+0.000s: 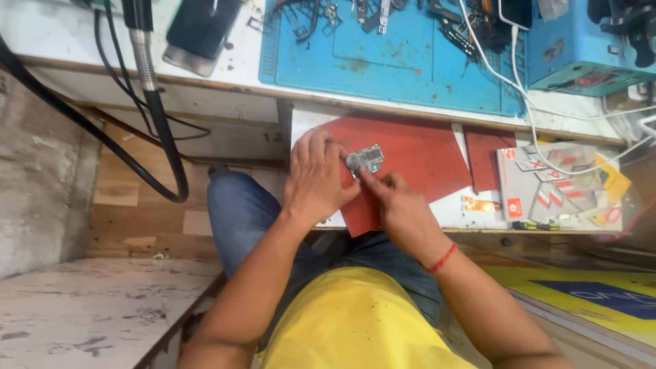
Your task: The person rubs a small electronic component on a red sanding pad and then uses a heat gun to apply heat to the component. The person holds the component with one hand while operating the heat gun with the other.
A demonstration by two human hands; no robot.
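Left hand [314, 179]: rests knuckles up on the red sheet [417, 154], fingers curled over the left edge of the small circuit board [364, 160] and gripping it there.
Right hand [403, 208]: fingers drawn together, index fingertip pressed on the lower edge of the circuit board; whether it pinches a tool is too small to tell.
Wrist marker: red thread band [443, 259] on the right wrist.
Circuit board: small, grey-green, with metal shields; lies flat on the red sheet between the two hands, touching both.
Red sheet: lies on a pulled-out shelf just below the bench edge; a second, smaller red piece [486, 158] lies just beside it to the right.
Shelf, right part: flat retail packet [550, 183] with red and white marks, an orange strip [480, 203], and a small yellow-and-black screwdriver [534, 225] at the front edge.
Bench top: blue work mat [396, 58] with loose metal parts and tools along its far edge.
Bench, left part: dark phone [201, 31] lying face down, near a black hose [160, 116] that hangs over the edge.
Bench, right part: blue machine [581, 48]; white cables [519, 82] run from it across the mat and down to the packet.
Operator: seated, blue jeans, yellow shirt.
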